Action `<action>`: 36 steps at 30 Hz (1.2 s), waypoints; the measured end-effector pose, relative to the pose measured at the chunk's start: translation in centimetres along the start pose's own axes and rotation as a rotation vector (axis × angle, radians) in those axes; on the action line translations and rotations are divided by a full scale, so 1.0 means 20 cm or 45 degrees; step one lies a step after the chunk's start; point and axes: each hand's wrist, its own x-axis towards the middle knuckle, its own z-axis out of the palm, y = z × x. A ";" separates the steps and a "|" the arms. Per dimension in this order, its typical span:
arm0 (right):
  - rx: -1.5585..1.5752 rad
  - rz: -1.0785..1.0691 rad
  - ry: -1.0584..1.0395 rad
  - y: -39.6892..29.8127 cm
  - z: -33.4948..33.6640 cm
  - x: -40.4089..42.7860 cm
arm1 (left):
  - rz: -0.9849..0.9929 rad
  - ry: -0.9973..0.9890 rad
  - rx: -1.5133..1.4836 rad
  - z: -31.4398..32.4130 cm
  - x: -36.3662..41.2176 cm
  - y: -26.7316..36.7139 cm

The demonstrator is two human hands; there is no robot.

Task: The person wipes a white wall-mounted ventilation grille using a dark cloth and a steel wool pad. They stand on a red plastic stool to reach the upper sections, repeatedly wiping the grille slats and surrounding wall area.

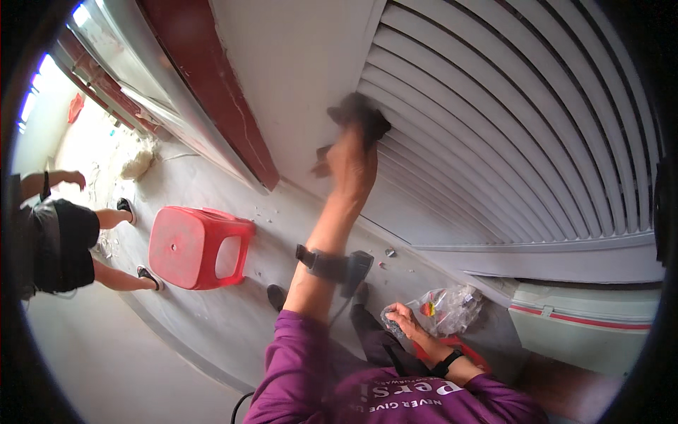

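Note:
My left hand (354, 161) is raised against a white louvered panel (466, 138), near where its slats meet a flat white border (296, 69). It grips a dark cloth (365, 119), which is blurred and touches the edge of the slats. A black strap with a small device (339, 267) sits on my left forearm. Low on the right, my right hand (407, 319) holds a grey speckled pad or wad (391, 322), its exact kind unclear. A crumpled clear plastic bag (458, 307) lies just beyond that hand.
A red plastic stool (177, 248) stands on the grey floor at left, near another person in black shorts (63, 244). Behind my right forearm is a red plastic object (474, 352). A pale panel with a red stripe (582, 323) is at right. Small debris (390, 253) dots the floor.

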 end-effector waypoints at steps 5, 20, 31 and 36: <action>-0.090 0.054 0.032 0.07 -0.02 -0.03 | -0.078 -0.160 -0.113 0.02 -0.04 0.11; 0.004 -0.110 -0.021 -0.16 0.00 -0.03 | -0.351 -0.441 0.324 -0.03 -0.04 0.05; -0.095 -0.102 -0.051 -0.28 0.04 0.00 | -0.354 -0.332 0.062 -0.03 -0.17 0.11; -0.123 -0.112 -0.015 -0.27 0.01 0.03 | -0.201 -0.300 0.234 -0.07 -0.06 0.00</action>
